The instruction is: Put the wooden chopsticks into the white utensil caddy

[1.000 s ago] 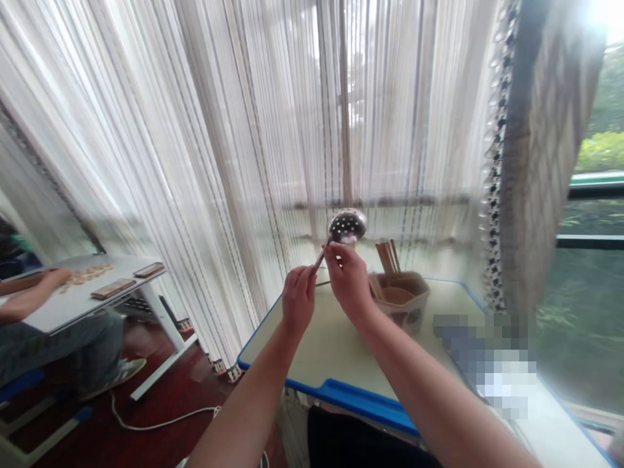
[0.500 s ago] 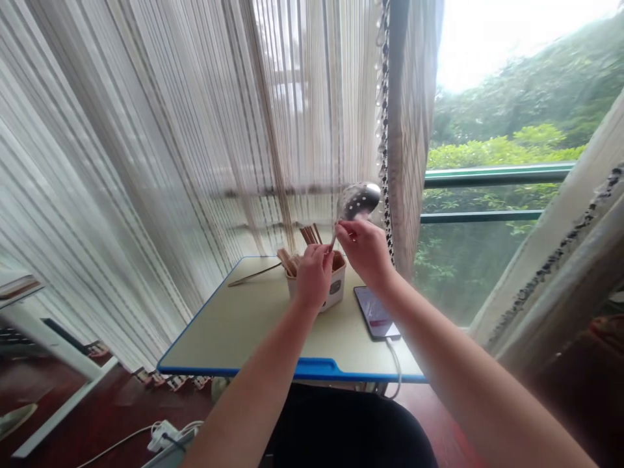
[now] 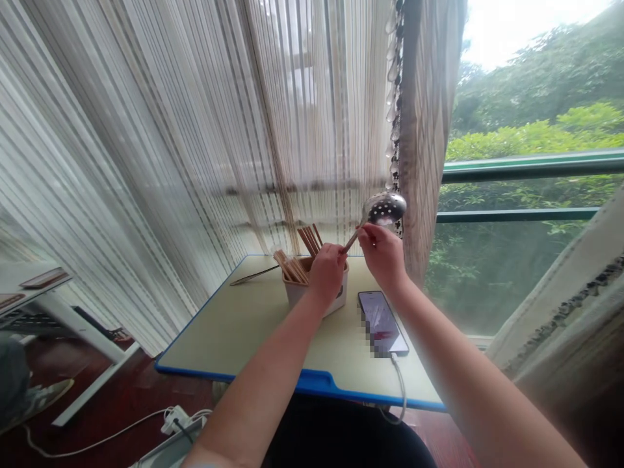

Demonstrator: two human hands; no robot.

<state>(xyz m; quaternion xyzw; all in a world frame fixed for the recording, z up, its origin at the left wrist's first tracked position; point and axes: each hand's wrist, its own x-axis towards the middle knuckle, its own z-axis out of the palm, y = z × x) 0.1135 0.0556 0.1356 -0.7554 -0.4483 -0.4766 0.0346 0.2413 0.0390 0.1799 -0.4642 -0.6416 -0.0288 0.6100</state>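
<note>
Raised above the table is a metal slotted ladle (image 3: 386,209), its round bowl full of holes and tilted up to the right. My right hand (image 3: 383,252) pinches its handle just below the bowl. Lower on the same handle, my left hand (image 3: 327,270) is closed round it. Behind and under my left hand stands a white box (image 3: 298,292) with a brown rim. Chopsticks (image 3: 309,239) and a bundle of pale wrapped sticks (image 3: 291,267) stick up from it. A thin, dark, long-handled utensil (image 3: 254,275) lies left of the box.
A phone (image 3: 383,320) with a white charging cable (image 3: 400,383) lies on the blue-edged table (image 3: 219,331). Sheer curtains (image 3: 195,130) hang behind, and a window with green rails is at right. A power strip (image 3: 175,419) sits on the floor at lower left, near another person's shoe.
The ladle has swung to the right and its handle now leans more. Both hands have moved slightly right with it. The view has shifted a little.
</note>
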